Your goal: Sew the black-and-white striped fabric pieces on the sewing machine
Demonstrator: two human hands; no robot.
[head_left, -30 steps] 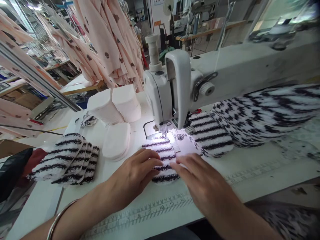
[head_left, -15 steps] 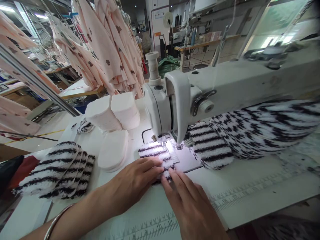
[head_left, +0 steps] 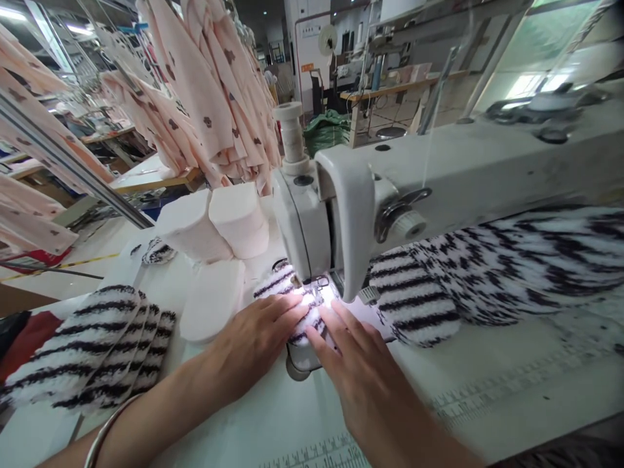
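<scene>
We are counting two hands at one machine (head_left: 297,221): the left hand (head_left: 256,335), its wrist wearing one bangle (head_left: 110,426), and the right hand (head_left: 363,374). One striped piece (head_left: 275,281) is lying under the lit head of the machine, partly showing between the two hands. Both are pressing it from above: the left is lying flat, its thumb hidden from us, and the right is spreading its fingers; neither is closing around the piece. At the left of the table (head_left: 234,416) one fanned stack (head_left: 92,344) of striped pieces is resting, at least three by the edges we are seeing, with one small scrap (head_left: 158,251) lying behind it. Three white stacks are standing nearer the machine: two tall stacks (head_left: 188,224), side by side, and one low stack (head_left: 212,299) in front of them. Right of the head, one striped pile (head_left: 414,299) is lying against a longer striped heap (head_left: 536,266). Farther back, several peach garments (head_left: 209,91) are hanging; we are not managing an exact count. As to containers, what seems a brown box (head_left: 14,298) is showing in part at the left edge; its contents we cannot tell.
</scene>
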